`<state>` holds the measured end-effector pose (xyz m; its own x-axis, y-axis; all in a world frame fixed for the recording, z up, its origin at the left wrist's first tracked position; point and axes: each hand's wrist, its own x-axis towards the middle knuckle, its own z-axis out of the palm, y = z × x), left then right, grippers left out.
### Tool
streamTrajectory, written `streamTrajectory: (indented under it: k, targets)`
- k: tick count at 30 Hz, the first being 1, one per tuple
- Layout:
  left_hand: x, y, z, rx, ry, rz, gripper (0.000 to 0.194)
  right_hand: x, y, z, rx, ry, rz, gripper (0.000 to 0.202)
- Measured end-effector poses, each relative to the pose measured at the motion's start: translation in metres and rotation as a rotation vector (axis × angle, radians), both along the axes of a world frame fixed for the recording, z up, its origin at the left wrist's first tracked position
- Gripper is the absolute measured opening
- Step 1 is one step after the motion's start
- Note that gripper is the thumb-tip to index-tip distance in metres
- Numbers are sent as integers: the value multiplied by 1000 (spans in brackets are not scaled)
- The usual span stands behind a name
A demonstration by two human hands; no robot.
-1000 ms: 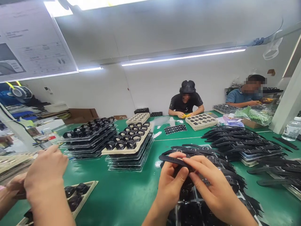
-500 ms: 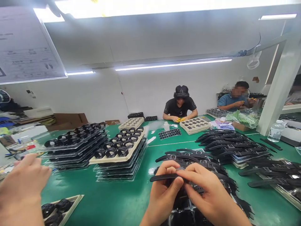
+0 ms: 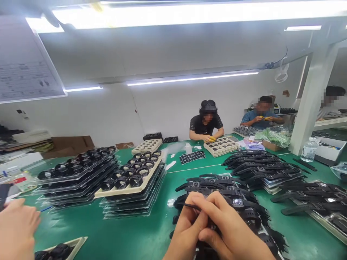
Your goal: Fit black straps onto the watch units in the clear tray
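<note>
My left hand [image 3: 185, 233] and my right hand [image 3: 230, 225] meet low in the middle of the view, fingers closed around a black watch [image 3: 186, 205]. One strap end pokes out beyond my left fingers, while the rest of that watch is hidden by my hands. Below and behind them lies a tray of smartwatches [image 3: 227, 190], laid face down with straps spread flat and sensor backs showing. Another stack of flat-strapped watches [image 3: 261, 168] sits farther back on the right.
On the left, stacked trays of looped watches [image 3: 135, 180] stand on the green table [image 3: 130, 234]. A co-worker's hand [image 3: 18, 224] reaches in at the left edge. Two people sit across the table near a cream tray [image 3: 225, 148]. A water bottle [image 3: 309, 150] stands by the white post [image 3: 309, 97].
My hands have drawn closer together and cover more of the watch, so less strap shows. The co-worker's hand at left has moved lower and leftward. The view has shifted slightly.
</note>
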<state>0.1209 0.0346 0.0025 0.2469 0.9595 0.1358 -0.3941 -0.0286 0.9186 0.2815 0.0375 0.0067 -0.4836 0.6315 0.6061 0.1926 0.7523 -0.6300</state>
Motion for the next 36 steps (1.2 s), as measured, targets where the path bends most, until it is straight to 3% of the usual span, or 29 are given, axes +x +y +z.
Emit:
streamTrajectory:
  k: [5, 7, 10, 14, 20, 25, 30, 34, 36]
  targets:
    - [-4, 1, 3, 61, -67, -105, 51, -1, 5, -5, 81, 70, -111, 42]
    - [-5, 6, 4, 162, 19, -77, 60, 1, 7, -6, 184, 167, -217, 38]
    - [-6, 14, 3, 259, 229, -6, 51, 1, 9, -6, 347, 256, -334, 35]
    - [-6, 16, 5, 200, 241, 68, 46, -2, 10, -5, 429, 229, -344, 34]
    - [-7, 13, 8, 220, 175, 71, 46, -1, 10, -6, 370, 208, -289, 32]
    - [-6, 14, 9, 193, 235, 46, 49, -1, 6, -9, 296, 299, -352, 28]
    - [-4, 13, 13, 173, 146, 55, 42, 1, 5, -8, 168, 346, -362, 32]
    - [-2, 13, 12, 207, 137, 80, 35, 2, 7, -6, 159, 319, -313, 36]
    - [0, 14, 11, 167, 124, 66, 43, 1, 7, -5, 172, 317, -274, 39]
